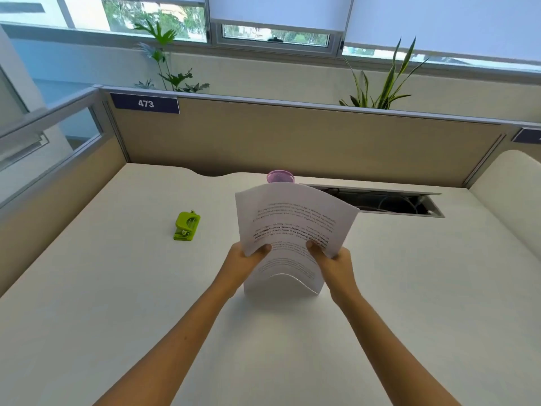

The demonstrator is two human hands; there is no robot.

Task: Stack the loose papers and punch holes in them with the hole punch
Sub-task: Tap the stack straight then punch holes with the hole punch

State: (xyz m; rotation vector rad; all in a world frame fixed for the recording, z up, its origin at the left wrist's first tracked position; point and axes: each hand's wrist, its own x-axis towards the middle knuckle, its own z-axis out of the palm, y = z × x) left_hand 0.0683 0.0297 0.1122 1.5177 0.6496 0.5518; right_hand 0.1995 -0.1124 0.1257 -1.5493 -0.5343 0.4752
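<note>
A stack of white printed papers (292, 224) stands nearly upright at the desk's middle, its lower edge resting on the white desk (117, 288) and bowed into a curve. My left hand (248, 259) grips the stack's left side and my right hand (333, 259) grips its right side, thumbs on the front sheet. A small green hole punch (186, 225) lies on the desk to the left of the papers, apart from both hands.
A purple cup (280, 176) stands behind the papers, mostly hidden. An open cable slot (380, 202) is cut into the desk at the back right. Beige partition walls (292, 142) close the desk at the back and left.
</note>
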